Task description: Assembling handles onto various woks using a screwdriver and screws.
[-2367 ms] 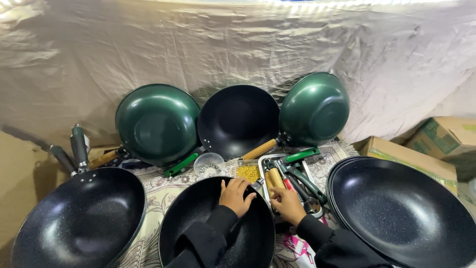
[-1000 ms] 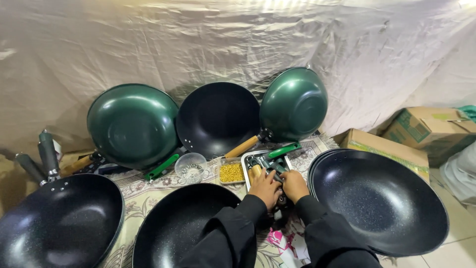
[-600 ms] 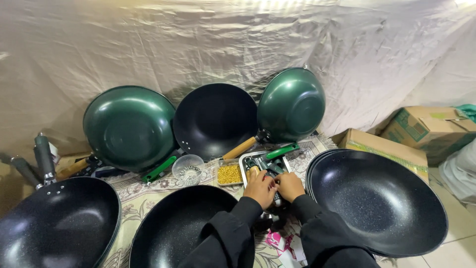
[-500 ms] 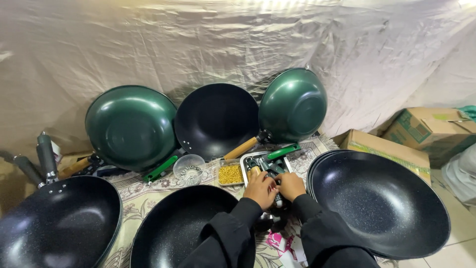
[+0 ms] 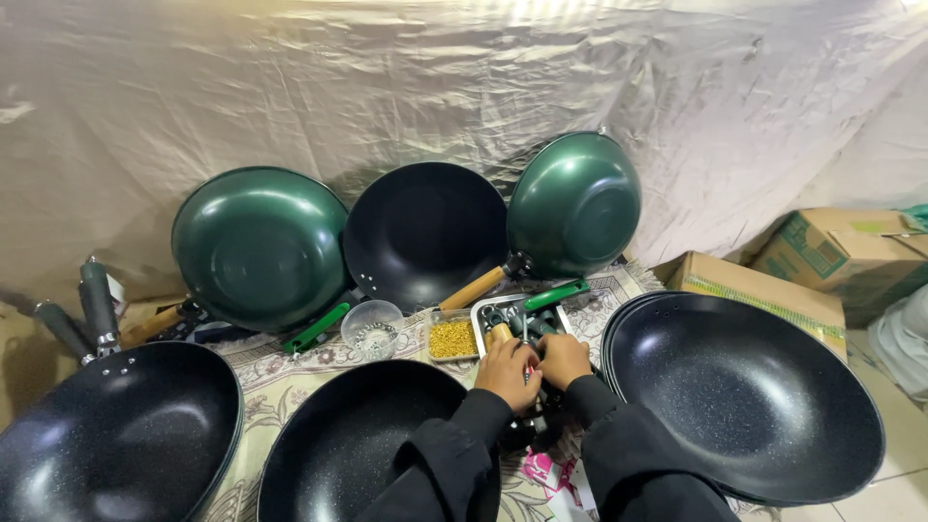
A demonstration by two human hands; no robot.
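1. both hands are together now over the metal tray (image 5: 483, 314) of handles: a couple of seconds back the left hand (image 5: 507, 370) lay out on the rim of the near black wok (image 5: 358, 449), and it has come off that and joined the right hand (image 5: 563, 360).
2. left hand is curled around a wooden handle (image 5: 500, 333) whose tip pokes out above the knuckles; right hand is closed too, fingers bunched beside the left, and a thin tool (image 5: 527, 362) stands between the two. what the right one pinches i cannot tell.
3. over the last second the hands have barely shifted, only the view wobbles a touch, so my read is that the work has settled into fiddly fitting on the handle, right at the tray.
4. the green handle (image 5: 555, 295) lies across the tray's far edge, untouched, and the small tub of yellow bits (image 5: 451, 337) sits just left of the tray.
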